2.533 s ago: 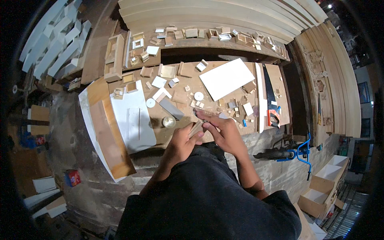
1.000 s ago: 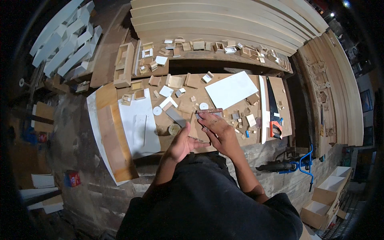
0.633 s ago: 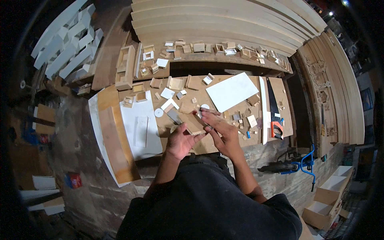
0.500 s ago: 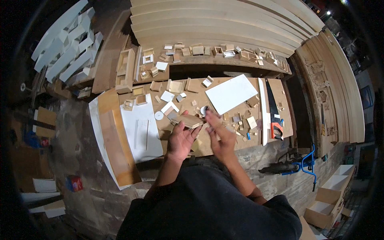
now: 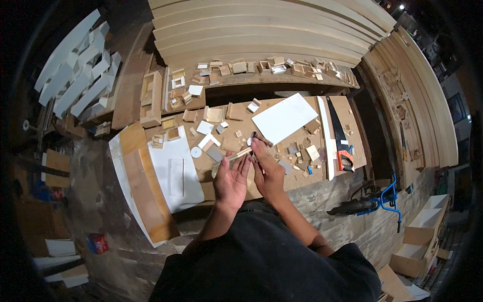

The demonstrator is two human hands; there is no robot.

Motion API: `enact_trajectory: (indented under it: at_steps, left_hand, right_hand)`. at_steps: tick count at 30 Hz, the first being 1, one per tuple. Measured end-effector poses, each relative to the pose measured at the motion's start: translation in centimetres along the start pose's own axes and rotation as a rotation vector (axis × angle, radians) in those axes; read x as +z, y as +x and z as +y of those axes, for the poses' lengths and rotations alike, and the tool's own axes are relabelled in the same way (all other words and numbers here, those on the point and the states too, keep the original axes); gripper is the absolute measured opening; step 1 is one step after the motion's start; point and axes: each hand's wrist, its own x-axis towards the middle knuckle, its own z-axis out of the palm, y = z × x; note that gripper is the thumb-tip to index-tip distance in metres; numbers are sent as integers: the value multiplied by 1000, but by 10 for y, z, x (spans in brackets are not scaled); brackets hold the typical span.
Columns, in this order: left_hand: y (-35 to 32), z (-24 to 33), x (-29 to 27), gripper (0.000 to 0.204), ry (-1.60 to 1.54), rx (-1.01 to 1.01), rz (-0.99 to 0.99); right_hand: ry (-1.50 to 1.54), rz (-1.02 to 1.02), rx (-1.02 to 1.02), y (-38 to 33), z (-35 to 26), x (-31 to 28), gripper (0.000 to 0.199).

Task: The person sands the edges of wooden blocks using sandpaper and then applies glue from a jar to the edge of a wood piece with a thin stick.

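Above the bench, my left hand [image 5: 231, 183] holds a small flat wooden piece [image 5: 238, 155], turned almost edge-on, between thumb and fingers. At the piece's right end is my right hand [image 5: 268, 171], its fingers closed around a brown, crumpled-looking strip [image 5: 263, 139] that I cannot identify for sure. The strip touches or nearly touches the wood; which one is hard to tell. Beyond the hands lie a white L-shaped piece [image 5: 211, 140], a grey plate [image 5: 216, 153] and a white disc [image 5: 195, 152]. Little wooden blocks [image 5: 305, 155] are scattered to the right.
A white rectangular panel [image 5: 286, 119] lies on the bench [image 5: 236, 132]. Farther right are a white strip [image 5: 324, 138] and a handsaw [image 5: 344, 146] with an orange and black handle. Small wooden boxes line the back shelf [image 5: 226, 79]. A blue-framed bicycle [image 5: 387, 201] stands at the right.
The wooden piece has tipped from showing its broad face to nearly edge-on. My right hand has moved slightly left and down, closer to it. The whole view has shifted a little.
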Motion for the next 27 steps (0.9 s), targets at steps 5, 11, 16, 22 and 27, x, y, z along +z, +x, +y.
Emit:
enact_trajectory:
  at_steps: [5,11,16,22,27]
  left_hand:
    - [3,8,-2,53,-296,-228,-354]
    - [0,-6,7,68,-81,-58,-1]
    - [-2,-6,13,45,-125,-111,83]
    - [-2,-27,0,64,28,-38,36]
    - [-4,-33,1,51,23,-22,-1]
  right_hand:
    - [-28,-36,-198,3,-10,-3,47]
    - [-48,50,51,-15,30,2,42]
    - [-18,160,63,-5,28,-10,47]
    - [16,29,-135,12,22,-22,41]
    - [14,44,-101,14,35,-27,27]
